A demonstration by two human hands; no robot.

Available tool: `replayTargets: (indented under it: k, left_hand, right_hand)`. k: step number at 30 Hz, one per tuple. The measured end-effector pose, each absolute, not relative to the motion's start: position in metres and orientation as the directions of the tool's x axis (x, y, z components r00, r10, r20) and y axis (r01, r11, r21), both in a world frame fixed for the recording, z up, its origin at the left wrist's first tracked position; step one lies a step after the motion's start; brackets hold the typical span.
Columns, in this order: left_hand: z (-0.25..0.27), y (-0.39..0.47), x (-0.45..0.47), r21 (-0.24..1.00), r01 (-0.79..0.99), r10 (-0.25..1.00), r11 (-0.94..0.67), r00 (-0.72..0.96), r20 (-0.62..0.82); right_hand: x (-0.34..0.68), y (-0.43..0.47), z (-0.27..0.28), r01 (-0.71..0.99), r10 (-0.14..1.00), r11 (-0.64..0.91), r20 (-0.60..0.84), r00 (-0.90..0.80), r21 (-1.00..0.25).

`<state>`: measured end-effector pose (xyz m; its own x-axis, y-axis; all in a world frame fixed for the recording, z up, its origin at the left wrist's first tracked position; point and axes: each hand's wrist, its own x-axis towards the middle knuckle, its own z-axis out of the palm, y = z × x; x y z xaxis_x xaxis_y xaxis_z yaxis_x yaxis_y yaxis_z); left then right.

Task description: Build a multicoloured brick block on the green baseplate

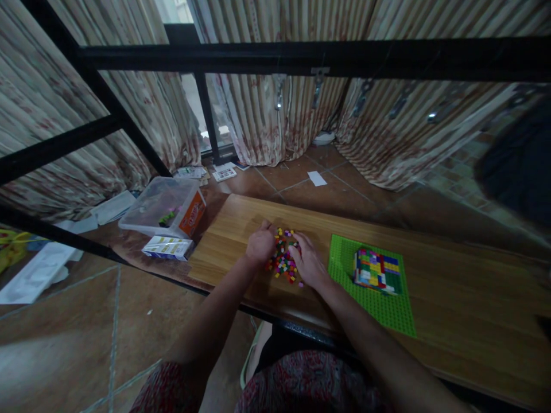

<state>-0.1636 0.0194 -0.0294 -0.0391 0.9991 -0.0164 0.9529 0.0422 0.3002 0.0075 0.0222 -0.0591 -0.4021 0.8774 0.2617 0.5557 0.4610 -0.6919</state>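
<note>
A loose pile of small colourful building bricks (284, 261) lies on the wooden bench top (232, 229) between my hands. My left hand (260, 245) rests against the pile's left side with its fingers curled in; whatever they may hold is hidden. On the other side, my right hand (309, 263) touches the pile's edge, fingers extended and thumb apart from them. To the right of that hand lies a green baseplate (344, 269), bearing a block built of multicoloured bricks (376, 269).
A clear plastic box (150, 201) with an orange label stands left of the bricks, a small white and blue carton (167, 248) before it. Black metal bars (301, 57) cross in front of striped curtains (267, 115). Papers (317, 178) lie on the tiled floor.
</note>
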Motion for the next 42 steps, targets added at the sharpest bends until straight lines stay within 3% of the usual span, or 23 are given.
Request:
replayTargets:
  k: [3, 9, 15, 24, 28, 32, 42]
  left_hand:
    - [-0.022, 0.008, -0.163, 0.388, 0.921, 0.998, 0.031, -0.050, 0.037]
    - [-0.005, -0.031, -0.145, 0.776, 0.630, 0.991, -0.028, -0.086, 0.106]
    - [0.001, -0.067, -0.122, 0.966, 0.260, 0.995, -0.017, -0.088, 0.041]
    - [0.011, -0.116, -0.111, 0.985, 0.135, 0.986, 0.112, 0.109, -0.127]
    - [0.015, -0.120, -0.104, 0.977, 0.167, 0.980, 0.129, 0.129, -0.151]
    - [0.008, -0.110, -0.106, 0.944, 0.325, 0.997, 0.064, 0.027, -0.077]
    - [-0.023, -0.071, -0.131, 0.849, 0.527, 0.974, 0.042, -0.211, 0.083]
  right_hand:
    - [0.008, 0.009, -0.053, 0.483, 0.889, 0.430, 0.265, -0.373, -0.763]
    - [0.011, -0.007, -0.027, 0.351, 0.942, 0.303, 0.224, -0.250, -0.886]
    - [0.016, -0.031, -0.009, 0.015, 0.957, -0.051, -0.054, -0.287, -0.999]
    - [0.043, -0.082, -0.009, -0.096, 0.894, -0.313, -0.259, -0.365, -0.945]
    - [0.050, -0.093, -0.011, -0.199, 0.869, -0.421, -0.331, -0.369, -0.885]
    - [0.064, -0.096, -0.009, -0.240, 0.900, -0.405, -0.339, -0.276, -0.882]
    - [0.141, -0.099, -0.029, -0.127, 0.960, -0.257, -0.269, 0.084, -0.958]
